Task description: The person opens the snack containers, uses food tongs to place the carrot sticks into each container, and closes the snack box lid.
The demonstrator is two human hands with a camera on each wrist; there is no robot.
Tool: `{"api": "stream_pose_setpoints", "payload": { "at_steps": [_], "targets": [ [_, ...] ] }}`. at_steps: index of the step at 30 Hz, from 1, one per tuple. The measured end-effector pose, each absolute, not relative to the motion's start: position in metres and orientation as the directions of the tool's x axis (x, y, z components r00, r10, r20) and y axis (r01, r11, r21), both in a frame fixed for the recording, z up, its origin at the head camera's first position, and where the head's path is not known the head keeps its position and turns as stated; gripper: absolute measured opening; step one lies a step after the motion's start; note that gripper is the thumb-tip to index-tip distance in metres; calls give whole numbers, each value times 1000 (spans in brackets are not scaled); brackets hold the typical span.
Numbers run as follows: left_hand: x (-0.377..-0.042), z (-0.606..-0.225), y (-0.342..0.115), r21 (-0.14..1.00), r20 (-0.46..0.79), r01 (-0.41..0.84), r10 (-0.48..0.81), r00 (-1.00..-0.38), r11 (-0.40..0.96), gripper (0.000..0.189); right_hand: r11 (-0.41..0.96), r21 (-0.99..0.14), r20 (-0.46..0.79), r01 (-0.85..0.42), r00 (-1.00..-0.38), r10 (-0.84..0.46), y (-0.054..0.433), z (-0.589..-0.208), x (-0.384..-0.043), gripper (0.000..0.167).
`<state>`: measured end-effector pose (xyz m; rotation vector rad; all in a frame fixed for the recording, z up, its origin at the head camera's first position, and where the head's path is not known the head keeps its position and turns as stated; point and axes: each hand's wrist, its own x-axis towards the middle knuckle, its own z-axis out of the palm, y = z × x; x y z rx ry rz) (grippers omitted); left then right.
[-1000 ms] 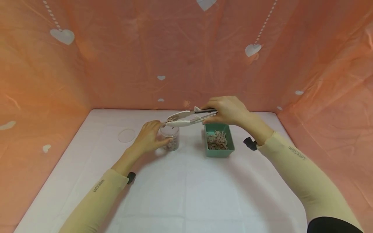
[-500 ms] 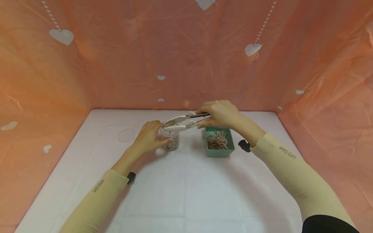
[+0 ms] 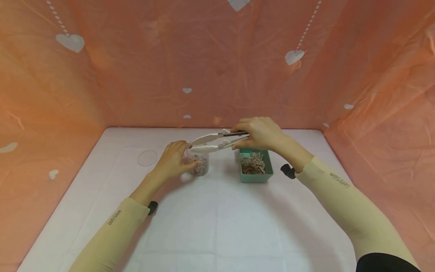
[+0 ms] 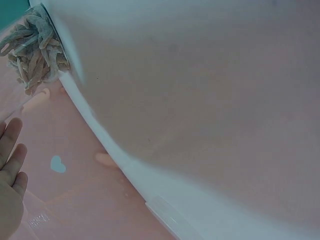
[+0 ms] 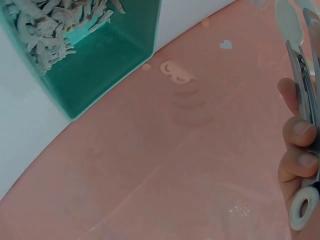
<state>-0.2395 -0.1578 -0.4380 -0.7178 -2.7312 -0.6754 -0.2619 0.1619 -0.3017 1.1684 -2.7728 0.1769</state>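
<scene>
My left hand (image 3: 174, 160) holds a clear round jar (image 3: 202, 169), its thumb across the near side and the fingers at the far side. Brownish curled strips (image 4: 37, 50) lie inside the jar in the left wrist view. Over the jar's mouth are the white, parted tips of metal tongs (image 3: 207, 148). My right hand (image 3: 259, 133) grips the tongs by their handles, above the back of a green rectangular container (image 3: 256, 179). No strips can be made out between the tong tips. More strips (image 3: 253, 164) are piled in that container.
A clear round lid (image 3: 147, 158) lies on the white table (image 3: 217, 219), left of my left hand. Orange sheeting (image 3: 217, 75) with white hearts rises behind the table and along both sides.
The tongs moved left and down to the jar's mouth, then slightly back right. Strips seen between their tips earlier are no longer visible there. My left hand and the jar stayed put.
</scene>
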Motion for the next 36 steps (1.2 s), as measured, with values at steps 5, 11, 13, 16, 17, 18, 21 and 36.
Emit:
{"api": "stream_pose_setpoints", "payload": {
  "at_steps": [5, 11, 13, 16, 17, 18, 21, 36],
  "targets": [
    [-239, -437, -156, 382, 308, 497, 400, -863, 779, 73, 710, -60, 190, -702, -706, -682, 176, -303, -258, 52],
    [-240, -436, -156, 384, 314, 501, 401, -861, 775, 73, 744, -72, 207, -664, -740, -640, 197, -301, -251, 56],
    [-240, -437, -156, 383, 318, 505, 403, -858, 773, 73, 759, -69, 211, -648, -753, -623, 205, -301, -249, 55],
    [-240, -437, -155, 386, 315, 504, 403, -859, 773, 73, 780, -58, 208, -623, -772, -601, 217, -300, -245, 54],
    [-240, -437, -155, 386, 312, 502, 403, -860, 774, 73, 787, -53, 205, -615, -778, -594, 222, -300, -244, 53],
    [-240, -437, -155, 388, 310, 501, 402, -862, 774, 73, 792, -48, 203, -608, -783, -588, 226, -300, -243, 53],
    [-240, -438, -156, 389, 308, 498, 400, -863, 775, 72, 806, -33, 192, -591, -795, -575, 240, -299, -237, 52],
    [-239, -438, -156, 383, 330, 506, 397, -857, 773, 71, 811, 23, 179, -584, -796, -578, 297, -322, -219, 51]
  ]
}}
